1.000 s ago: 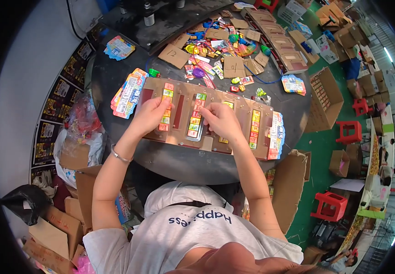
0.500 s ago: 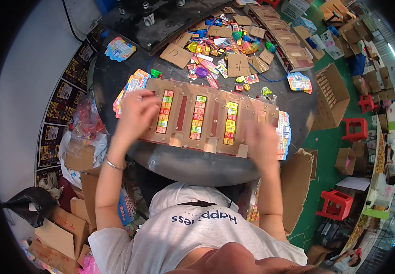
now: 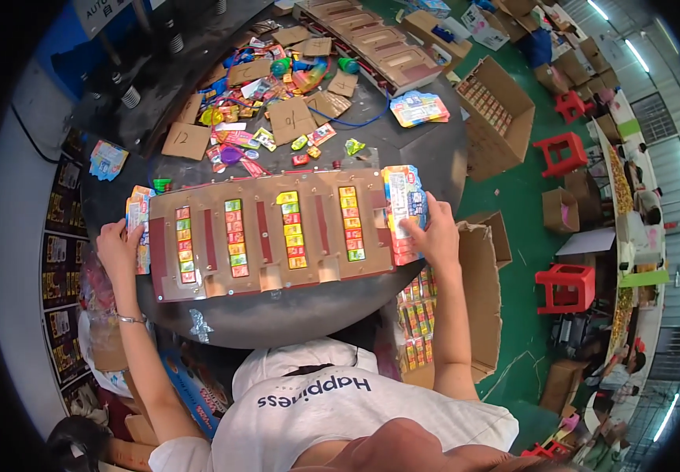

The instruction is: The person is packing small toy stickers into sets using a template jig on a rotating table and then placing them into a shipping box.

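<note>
A long brown slotted tray [image 3: 263, 228] lies across the dark round table in front of me. Four of its narrow slots each hold a column of small, brightly wrapped sweets [image 3: 293, 234]. At the tray's left end my left hand [image 3: 119, 245] pinches the edge of a stack of colourful printed cards [image 3: 138, 216]. On the opposite end my right hand [image 3: 433, 234] grips a second stack of printed cards [image 3: 404, 206], its thumb on top and its other fingers round the outer edge.
Loose sweets, small toys and cardboard pieces [image 3: 289, 120] are heaped behind the tray. Another slotted tray [image 3: 371, 43] lies at the back. More cards sit at the far left [image 3: 108, 160] and back right [image 3: 420, 108]. Cartons [image 3: 483, 311] and red stools [image 3: 565, 288] stand to the right.
Both hands have moved from above the tray to the card stacks at its two ends. Four sweet columns now show; my blurred right hand was over the rightmost area before. The view has shifted.
</note>
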